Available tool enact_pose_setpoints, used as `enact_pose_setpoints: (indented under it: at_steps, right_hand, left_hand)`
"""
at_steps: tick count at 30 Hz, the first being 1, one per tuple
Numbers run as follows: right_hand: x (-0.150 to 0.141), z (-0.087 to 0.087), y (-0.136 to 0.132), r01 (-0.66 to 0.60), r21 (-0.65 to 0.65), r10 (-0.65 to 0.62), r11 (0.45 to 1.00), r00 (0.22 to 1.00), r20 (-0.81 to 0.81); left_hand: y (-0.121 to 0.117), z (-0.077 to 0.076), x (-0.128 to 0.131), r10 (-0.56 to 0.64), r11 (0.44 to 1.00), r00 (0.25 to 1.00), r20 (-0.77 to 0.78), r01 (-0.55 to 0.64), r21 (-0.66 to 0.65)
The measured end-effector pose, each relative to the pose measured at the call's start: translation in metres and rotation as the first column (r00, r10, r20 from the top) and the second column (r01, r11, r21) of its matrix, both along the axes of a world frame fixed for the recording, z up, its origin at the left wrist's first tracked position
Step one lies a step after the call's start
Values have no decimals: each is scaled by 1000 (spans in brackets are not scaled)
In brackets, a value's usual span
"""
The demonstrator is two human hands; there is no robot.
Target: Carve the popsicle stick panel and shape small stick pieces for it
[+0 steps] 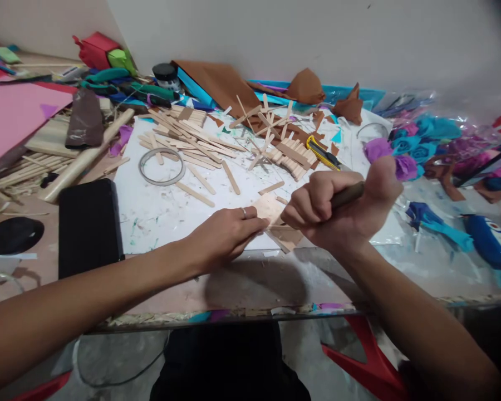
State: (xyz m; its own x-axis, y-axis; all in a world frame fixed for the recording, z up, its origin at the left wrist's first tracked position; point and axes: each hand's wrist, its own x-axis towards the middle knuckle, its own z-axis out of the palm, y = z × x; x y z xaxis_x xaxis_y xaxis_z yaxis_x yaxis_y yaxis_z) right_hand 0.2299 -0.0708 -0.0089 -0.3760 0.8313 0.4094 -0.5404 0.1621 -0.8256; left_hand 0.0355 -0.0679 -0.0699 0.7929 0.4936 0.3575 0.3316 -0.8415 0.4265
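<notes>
My left hand point(234, 234), with a ring on one finger, is closed with thumb and fingers on a small pale flat piece point(267, 205) that looks like thin wood. Under it lies a brown cardboard piece point(287, 238) near the front edge of the white sheet point(146, 223). Just to the right, my right hand point(344, 206) makes a fist around a dark tool handle point(348, 195), thumb at the handle's end. The tool's other end is hidden behind my fingers. Popsicle sticks point(230, 177) lie loose beyond my hands.
A tape roll point(162, 167) lies on the sheet's left side. A yellow box cutter point(323, 153) rests beside bundled sticks point(292, 160). At left are a black phone point(89, 228) and a wooden rod point(89, 153). Crepe paper flowers point(413, 145) and a blue pouch point(490, 239) sit at right.
</notes>
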Motion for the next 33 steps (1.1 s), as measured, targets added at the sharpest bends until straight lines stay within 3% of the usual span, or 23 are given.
enact_pose_setpoints:
  at_steps: [5, 10, 16, 23, 33]
  right_hand:
    - [0, -12, 8, -113, -6, 113, 994, 994, 2]
    - [-2, -12, 9, -16, -143, 26, 990, 998, 65]
    - [-1, -4, 8, -21, -152, 32, 988, 997, 71]
    - [-4, -7, 6, -83, -94, 87, 992, 995, 40]
    - [-11, -2, -7, 56, -197, -32, 979, 992, 123]
  left_hand:
    - [2, 5, 1, -7, 999, 999, -46, 6, -40]
    - [0, 3, 1, 15, 1000, 995, -103, -14, 5]
    - [-1, 2, 1, 39, 999, 988, -146, -40, -2]
    - [0, 0, -1, -1, 990, 987, -160, -22, -137]
    - [-1, -6, -2, 12, 957, 987, -159, -58, -284]
